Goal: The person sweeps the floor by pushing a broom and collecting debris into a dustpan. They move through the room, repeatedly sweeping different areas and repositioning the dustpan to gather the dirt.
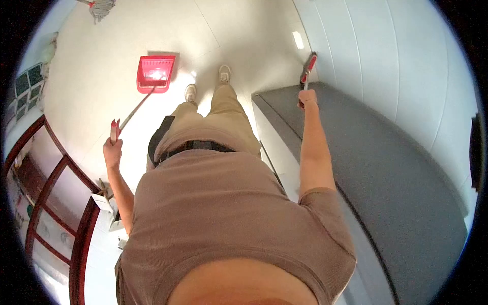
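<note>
My left hand (113, 148) is closed around the upper end of a long-handled dustpan. Its red pan (156, 65) is down by the pale floor, ahead of my feet and to the left, with the open side facing away from me. On the other side, my right arm reaches forward over the end of the grey counter. There my right hand (307, 97) grips the stick of a broom, whose red and grey broom head (308, 68) shows just past the counter's far end, close to the wall.
The grey counter (391, 178) runs along my right side against a white panelled wall (386, 56). A grey mop (100, 9) is at the far left of the floor (203, 30). To my left stands a dark red framed glass door or window (56, 168).
</note>
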`<state>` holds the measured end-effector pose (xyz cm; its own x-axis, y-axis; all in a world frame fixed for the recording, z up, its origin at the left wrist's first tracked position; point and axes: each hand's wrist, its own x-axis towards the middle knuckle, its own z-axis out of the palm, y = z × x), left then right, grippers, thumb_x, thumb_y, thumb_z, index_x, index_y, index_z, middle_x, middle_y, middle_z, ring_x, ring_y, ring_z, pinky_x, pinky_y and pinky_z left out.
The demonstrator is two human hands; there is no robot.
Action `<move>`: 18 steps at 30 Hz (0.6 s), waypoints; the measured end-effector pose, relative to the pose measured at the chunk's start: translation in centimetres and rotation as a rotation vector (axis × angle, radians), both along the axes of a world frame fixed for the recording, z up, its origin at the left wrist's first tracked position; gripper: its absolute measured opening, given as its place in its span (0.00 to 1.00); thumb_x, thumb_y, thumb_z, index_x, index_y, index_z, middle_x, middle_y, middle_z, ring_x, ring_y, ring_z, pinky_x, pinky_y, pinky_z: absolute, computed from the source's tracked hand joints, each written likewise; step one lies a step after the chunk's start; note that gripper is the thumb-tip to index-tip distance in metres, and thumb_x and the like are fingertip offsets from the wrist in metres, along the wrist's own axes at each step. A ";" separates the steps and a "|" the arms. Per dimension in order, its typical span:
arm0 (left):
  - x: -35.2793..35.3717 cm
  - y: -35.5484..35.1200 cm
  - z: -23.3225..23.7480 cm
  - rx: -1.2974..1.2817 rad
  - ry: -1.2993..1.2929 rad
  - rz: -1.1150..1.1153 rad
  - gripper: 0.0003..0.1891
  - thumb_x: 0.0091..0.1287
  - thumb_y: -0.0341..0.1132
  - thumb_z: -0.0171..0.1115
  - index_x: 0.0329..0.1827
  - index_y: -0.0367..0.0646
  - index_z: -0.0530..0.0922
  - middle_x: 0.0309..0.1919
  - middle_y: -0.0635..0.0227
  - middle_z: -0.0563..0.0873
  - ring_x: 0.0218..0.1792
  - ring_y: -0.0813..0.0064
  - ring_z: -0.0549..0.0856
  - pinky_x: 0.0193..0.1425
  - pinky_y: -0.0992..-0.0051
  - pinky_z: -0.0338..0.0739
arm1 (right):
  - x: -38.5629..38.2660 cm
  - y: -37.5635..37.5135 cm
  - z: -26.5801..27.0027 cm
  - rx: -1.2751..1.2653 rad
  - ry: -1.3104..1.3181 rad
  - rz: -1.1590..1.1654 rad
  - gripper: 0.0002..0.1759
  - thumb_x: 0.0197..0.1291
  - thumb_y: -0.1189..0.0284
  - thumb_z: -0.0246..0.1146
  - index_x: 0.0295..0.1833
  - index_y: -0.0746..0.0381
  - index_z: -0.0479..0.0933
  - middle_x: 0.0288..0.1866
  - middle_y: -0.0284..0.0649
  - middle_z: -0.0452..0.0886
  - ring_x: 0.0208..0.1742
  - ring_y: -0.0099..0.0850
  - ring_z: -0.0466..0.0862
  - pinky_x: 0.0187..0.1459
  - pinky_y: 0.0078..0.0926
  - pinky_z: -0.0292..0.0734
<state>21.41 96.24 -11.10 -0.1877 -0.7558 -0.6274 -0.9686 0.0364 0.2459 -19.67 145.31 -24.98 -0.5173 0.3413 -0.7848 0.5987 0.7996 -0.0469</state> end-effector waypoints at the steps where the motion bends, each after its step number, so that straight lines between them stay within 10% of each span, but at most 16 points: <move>1: 4.0 0.6 1.9 0.005 0.059 0.020 0.10 0.53 0.30 0.54 0.36 0.32 0.75 0.16 0.73 0.71 0.15 0.84 0.68 0.18 0.79 0.62 | 3.3 0.2 2.9 0.049 -0.045 0.076 0.11 0.55 0.75 0.52 0.31 0.74 0.72 0.17 0.43 0.72 0.12 0.30 0.72 0.12 0.29 0.65; 5: 2.5 0.6 2.9 -0.036 0.025 0.020 0.09 0.53 0.30 0.54 0.34 0.33 0.75 0.15 0.74 0.70 0.14 0.84 0.67 0.17 0.78 0.61 | 0.0 -3.4 4.4 -0.065 -0.119 0.211 0.09 0.54 0.77 0.50 0.31 0.73 0.73 0.18 0.44 0.73 0.14 0.30 0.75 0.14 0.28 0.67; 9: 4.1 -0.6 1.3 -0.019 0.014 0.044 0.16 0.54 0.31 0.52 0.45 0.36 0.77 0.15 0.74 0.71 0.11 0.84 0.67 0.14 0.79 0.61 | 7.1 -9.6 2.2 -0.116 0.091 0.889 0.13 0.54 0.71 0.51 0.36 0.69 0.76 0.26 0.52 0.80 0.28 0.45 0.82 0.34 0.36 0.74; 12: 6.6 -2.2 -1.7 -0.040 0.007 0.034 0.15 0.54 0.31 0.52 0.44 0.36 0.77 0.14 0.75 0.71 0.11 0.84 0.68 0.14 0.79 0.61 | 13.1 -14.6 1.0 -0.167 0.133 0.759 0.15 0.55 0.68 0.49 0.38 0.67 0.77 0.30 0.55 0.80 0.33 0.50 0.81 0.40 0.38 0.73; 18: 9.8 -3.7 -3.7 0.012 0.132 0.061 0.11 0.54 0.32 0.54 0.36 0.33 0.76 0.14 0.74 0.71 0.11 0.83 0.68 0.14 0.78 0.61 | 17.0 -11.4 -0.8 -0.354 0.109 0.366 0.08 0.51 0.74 0.54 0.29 0.68 0.75 0.15 0.37 0.69 0.14 0.26 0.72 0.16 0.27 0.64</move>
